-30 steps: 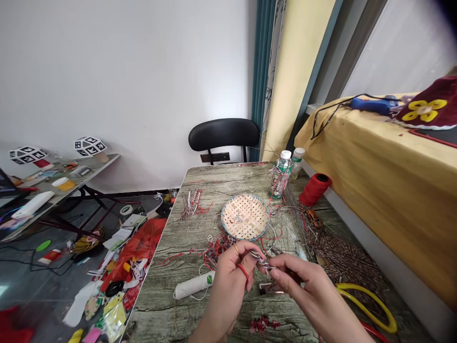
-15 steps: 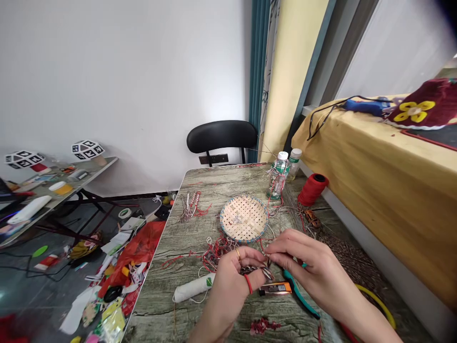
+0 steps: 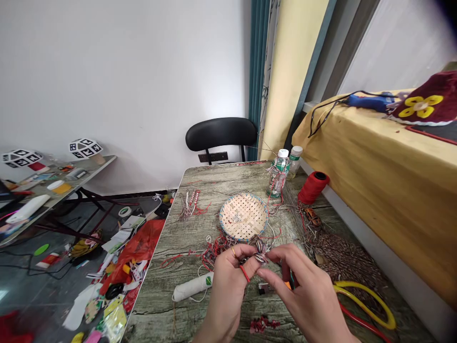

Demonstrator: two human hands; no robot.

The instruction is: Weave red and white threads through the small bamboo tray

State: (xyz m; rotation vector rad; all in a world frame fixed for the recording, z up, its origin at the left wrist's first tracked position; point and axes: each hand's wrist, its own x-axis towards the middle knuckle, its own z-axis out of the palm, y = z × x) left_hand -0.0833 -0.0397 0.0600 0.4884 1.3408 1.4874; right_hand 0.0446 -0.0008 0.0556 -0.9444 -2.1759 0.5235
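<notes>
My left hand [image 3: 232,281] pinches a small braided cord piece [image 3: 260,255] of dark and pale strands between thumb and fingers. From the right, my right hand [image 3: 303,281] has its thumb and forefinger closed on the frayed end of the same piece. Beneath the hands lies an orange and black lighter [image 3: 264,288], partly covered by my right hand. A white thread roll [image 3: 193,287] rests left of my left hand, and a tangle of red and grey threads [image 3: 214,250] is just beyond it.
Past the hands are a round woven basket [image 3: 243,216], a thread-wrapped bottle [image 3: 277,176] and a red spool [image 3: 313,187]. Yellow tubing [image 3: 378,302] and a mass of brown cords [image 3: 350,257] lie at right. Short beaded cords [image 3: 193,202] lie at the table's left.
The braided piece now stands up higher between my hands. My right hand has turned, its thumb lower and fingers curled, and covers most of the lighter's orange end and the teal-handled tool.
</notes>
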